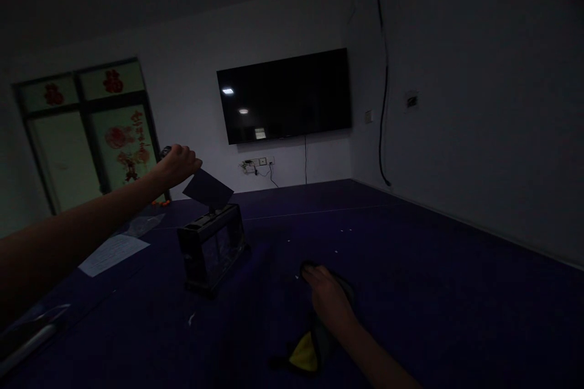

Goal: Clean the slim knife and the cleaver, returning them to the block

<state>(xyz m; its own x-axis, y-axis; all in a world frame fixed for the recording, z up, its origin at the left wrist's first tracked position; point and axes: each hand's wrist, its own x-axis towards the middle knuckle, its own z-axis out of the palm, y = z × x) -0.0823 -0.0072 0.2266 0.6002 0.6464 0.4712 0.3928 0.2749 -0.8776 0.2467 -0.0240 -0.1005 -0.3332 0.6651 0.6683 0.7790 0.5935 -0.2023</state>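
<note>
A: Which way does that thin, dark, flat rectangular panel (208, 188) lie from the person's left hand (180, 165)?

B: Below the fingers and off to the right, its long axis slanting downward from them. Its low edge hangs just over the black box-shaped frame with a see-through side (212, 249); I can't tell whether the two are joined.

A: And the fingers there?

B: Curled inward, with the panel's upper corner right at them. From here I can't tell whether they pinch it. Something small, dark and shiny (165, 151) shows behind that hand too.

A: So the left is the nearer hand to panel and frame.

B: Clearly. The right hand (329, 299) is well apart, low down, its fingers pressed together over the black edge of a dark grey cloth with a yellow patch (305, 354).

A: How does the frame stand?

B: Upright, its length running from near left to far right on the wide, dark purple-blue tabletop (410, 292). Small white scraps (336, 251) are strewn about, and a white sheet of paper (114, 254) lies flat to its left.

A: Dim room, this.

B: Very. There's a big black television (287, 97) on the pale wall (182, 73), and red paper decorations (114, 81) on the dark-framed glass doors (59, 161).
</note>
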